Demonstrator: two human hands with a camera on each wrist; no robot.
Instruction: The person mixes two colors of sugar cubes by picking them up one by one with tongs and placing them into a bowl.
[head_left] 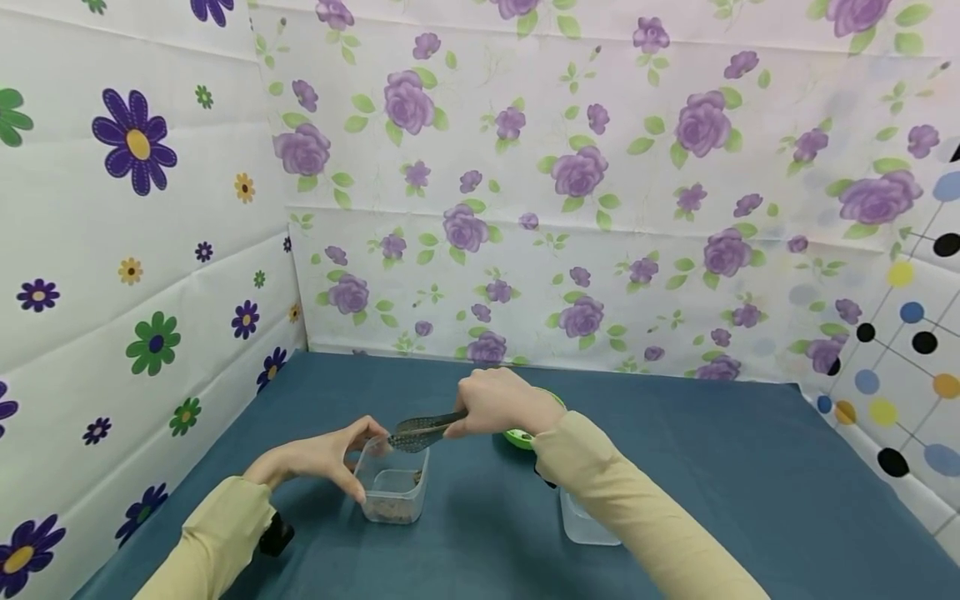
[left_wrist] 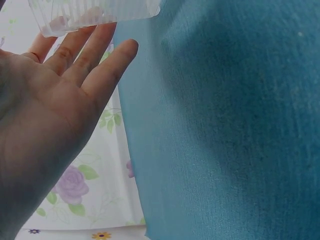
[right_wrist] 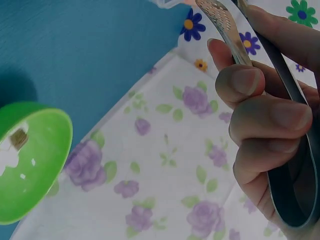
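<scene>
My left hand [head_left: 322,458] holds a clear plastic container [head_left: 393,507] by its left side, thumb at the front and fingers toward the back. Something brownish lies in the bottom of it, too unclear to name. In the left wrist view, the fingers [left_wrist: 100,45] reach up against the container's wall. My right hand [head_left: 504,400] grips a pair of metal tongs [head_left: 423,432], its perforated tips over the container's rim. The right wrist view shows the fingers curled round the tongs [right_wrist: 280,60]. Whether the tips hold anything cannot be made out.
A green bowl [right_wrist: 47,150], partly behind my right hand in the head view, holds a small brown piece [right_wrist: 19,139]. Another clear container [head_left: 588,527] sits under my right forearm. Flowered sheets [head_left: 525,208] stand behind and beside the blue tablecloth [head_left: 697,475].
</scene>
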